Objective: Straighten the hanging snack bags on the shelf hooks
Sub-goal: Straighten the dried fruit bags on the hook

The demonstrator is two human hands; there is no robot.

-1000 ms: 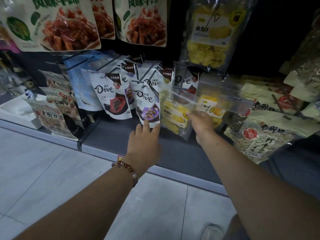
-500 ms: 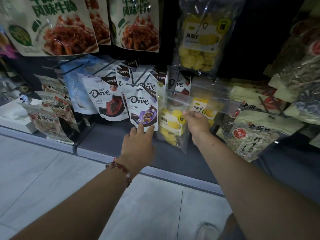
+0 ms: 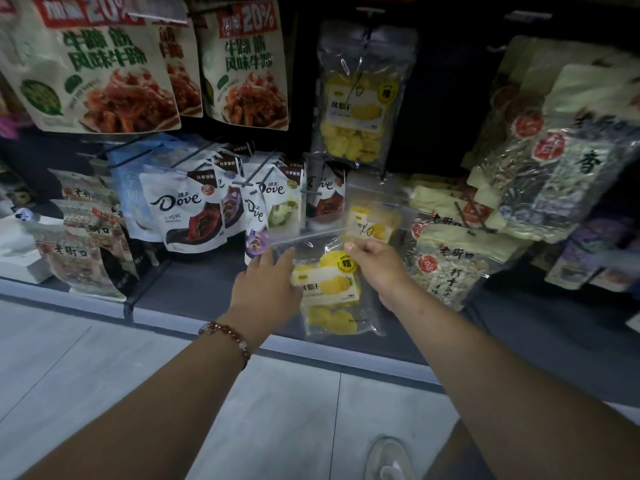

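Right hand [image 3: 375, 268] fingers pinching top edge of clear fruit bag [image 3: 332, 292]; left hand [image 3: 266, 289] fingers lying straight vs. its left side. Bag hanging btwn both hands. Dove bags [image 3: 194, 213] hanging on hooks just beyond left fingers.

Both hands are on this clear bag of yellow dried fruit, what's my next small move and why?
Probably level it: the right hand pinches the clear fruit bag's top edge, the left hand touches its side, and it hangs tilted, overlapping the purple Dove pouch.
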